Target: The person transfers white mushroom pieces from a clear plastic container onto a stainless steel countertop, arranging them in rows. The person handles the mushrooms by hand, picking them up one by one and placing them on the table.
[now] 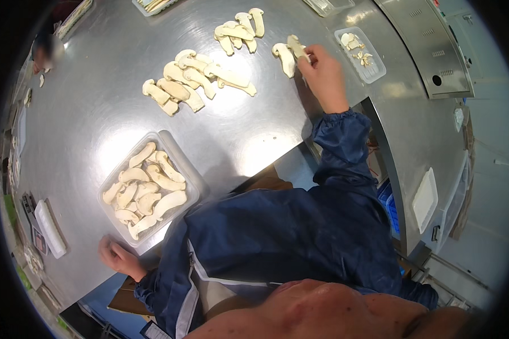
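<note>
At the upper right, my right hand [325,76] grips a mushroom slice [296,45] between thumb and fingers. Just left of it, another pale mushroom slice [285,60] lies on the steel table [97,106]. My left hand [116,257] is by the table's front edge, its fingers loosely curled and nothing seen in it. Close to that hand stands a clear plastic container [197,182] of whole and cut mushrooms [146,190], apparently king oysters. Beyond it lie two groups of slices: a larger pile [195,76] at mid-table and a smaller pile [237,31] farther back.
A clear tray [379,70] holding small mushroom pieces [362,57] sits right of my right hand. White foam trays [51,229] lie at the left, beside a dark device [32,212]. Another white tray [425,200] is at far right. A steel cabinet [424,46] stands beyond.
</note>
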The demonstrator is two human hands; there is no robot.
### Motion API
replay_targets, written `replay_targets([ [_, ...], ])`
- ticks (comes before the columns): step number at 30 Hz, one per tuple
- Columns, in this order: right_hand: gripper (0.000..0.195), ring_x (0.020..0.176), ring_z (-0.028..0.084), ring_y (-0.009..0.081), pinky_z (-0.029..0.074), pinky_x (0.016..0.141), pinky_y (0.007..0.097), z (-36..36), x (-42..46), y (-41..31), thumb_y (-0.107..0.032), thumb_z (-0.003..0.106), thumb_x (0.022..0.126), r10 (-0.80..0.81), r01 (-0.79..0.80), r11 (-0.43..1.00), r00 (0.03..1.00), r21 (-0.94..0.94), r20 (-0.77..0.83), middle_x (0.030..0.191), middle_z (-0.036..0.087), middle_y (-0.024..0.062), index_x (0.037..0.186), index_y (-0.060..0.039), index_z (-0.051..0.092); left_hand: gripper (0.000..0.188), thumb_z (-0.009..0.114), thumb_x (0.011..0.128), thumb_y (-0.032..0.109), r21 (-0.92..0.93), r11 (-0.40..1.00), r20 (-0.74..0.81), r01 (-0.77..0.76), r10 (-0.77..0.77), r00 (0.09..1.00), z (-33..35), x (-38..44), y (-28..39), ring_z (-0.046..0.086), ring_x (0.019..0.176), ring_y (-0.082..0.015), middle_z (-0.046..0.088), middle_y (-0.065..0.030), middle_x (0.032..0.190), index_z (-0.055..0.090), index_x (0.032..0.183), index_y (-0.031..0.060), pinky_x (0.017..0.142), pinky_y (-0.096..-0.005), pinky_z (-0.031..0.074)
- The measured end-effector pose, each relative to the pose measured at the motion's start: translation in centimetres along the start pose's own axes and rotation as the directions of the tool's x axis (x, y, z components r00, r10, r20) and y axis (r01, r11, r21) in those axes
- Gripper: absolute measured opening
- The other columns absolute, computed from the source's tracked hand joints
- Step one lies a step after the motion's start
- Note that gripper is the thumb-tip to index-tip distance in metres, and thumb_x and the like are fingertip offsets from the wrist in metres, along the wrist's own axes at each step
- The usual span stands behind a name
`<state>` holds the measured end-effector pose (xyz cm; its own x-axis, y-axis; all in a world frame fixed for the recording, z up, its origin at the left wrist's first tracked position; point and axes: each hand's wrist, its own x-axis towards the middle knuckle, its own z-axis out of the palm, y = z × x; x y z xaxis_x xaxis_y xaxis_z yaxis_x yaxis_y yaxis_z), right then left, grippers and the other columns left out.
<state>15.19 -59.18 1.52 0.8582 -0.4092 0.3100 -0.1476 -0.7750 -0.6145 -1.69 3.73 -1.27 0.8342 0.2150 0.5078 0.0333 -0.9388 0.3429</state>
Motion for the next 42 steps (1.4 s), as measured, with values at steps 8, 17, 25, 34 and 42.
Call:
replay_targets([
  [8,0.023,0.079,0.068,0.0365,0.053,0.069,0.0464,-1.0,-0.4,-0.6,-0.024,0.078,0.084,-0.182,0.127,0.957,0.962,-0.259,-0.203,0.088,0.07,0.0143,0.095,-0.0055,0.069,0.022,0.053,0.098,0.003,0.021,0.999,0.007,-0.03,0.03,1.0,-0.1,0.0,-0.4,0.062,0.104,-0.0299,0.067,-0.0149,0.112,0.068,0.113,-0.0017,0.096,-0.0409,0.049],
  [17,0.032,0.069,0.067,0.0347,0.051,0.06,0.0452,0.7,-1.4,-3.0,-0.03,0.083,0.078,-0.353,0.319,0.895,0.934,-0.311,-0.059,0.075,0.068,0.0125,0.092,-0.0052,0.068,0.023,0.052,0.097,0.002,0.039,0.999,-0.005,-0.021,0.021,1.0,-0.2,0.0,-0.3,0.062,0.104,-0.0319,0.069,-0.0153,0.112,0.069,0.112,-0.0027,0.096,-0.0421,0.049],
  [25,0.025,0.073,0.069,0.0312,0.054,0.065,0.0407,-0.1,-2.2,-4.2,-0.024,0.076,0.083,-0.19,0.207,0.953,0.977,-0.223,0.099,0.079,0.07,0.0106,0.1,-0.0069,0.07,0.023,0.051,0.097,0.001,0.026,1.0,-0.012,0.006,-0.005,1.0,-0.2,0.1,0.1,0.063,0.105,-0.0381,0.07,-0.0195,0.113,0.069,0.109,-0.0057,0.096,-0.0462,0.048],
  [34,0.023,0.076,0.07,0.0286,0.055,0.069,0.0373,0.9,2.9,-7.2,-0.025,0.076,0.086,-0.347,0.324,0.937,0.908,0.13,0.233,0.085,0.072,0.0127,0.097,-0.0044,0.074,0.024,0.051,0.095,0.0,0.034,0.999,-0.017,0.02,-0.019,1.0,-0.2,0.2,0.6,0.063,0.104,-0.0378,0.069,-0.0193,0.112,0.069,0.11,-0.0054,0.095,-0.0463,0.049],
  [42,0.021,0.083,0.07,0.0382,0.056,0.074,0.0465,6.8,7.5,-6.5,-0.025,0.069,0.087,-0.505,0.526,0.813,0.85,-0.25,0.148,0.092,0.073,0.015,0.094,-0.0076,0.077,0.023,0.05,0.096,0.0,0.01,1.0,-0.021,0.024,-0.024,0.999,-0.1,0.2,0.9,0.062,0.107,-0.0363,0.069,-0.018,0.114,0.069,0.11,-0.0048,0.097,-0.0455,0.048],
])
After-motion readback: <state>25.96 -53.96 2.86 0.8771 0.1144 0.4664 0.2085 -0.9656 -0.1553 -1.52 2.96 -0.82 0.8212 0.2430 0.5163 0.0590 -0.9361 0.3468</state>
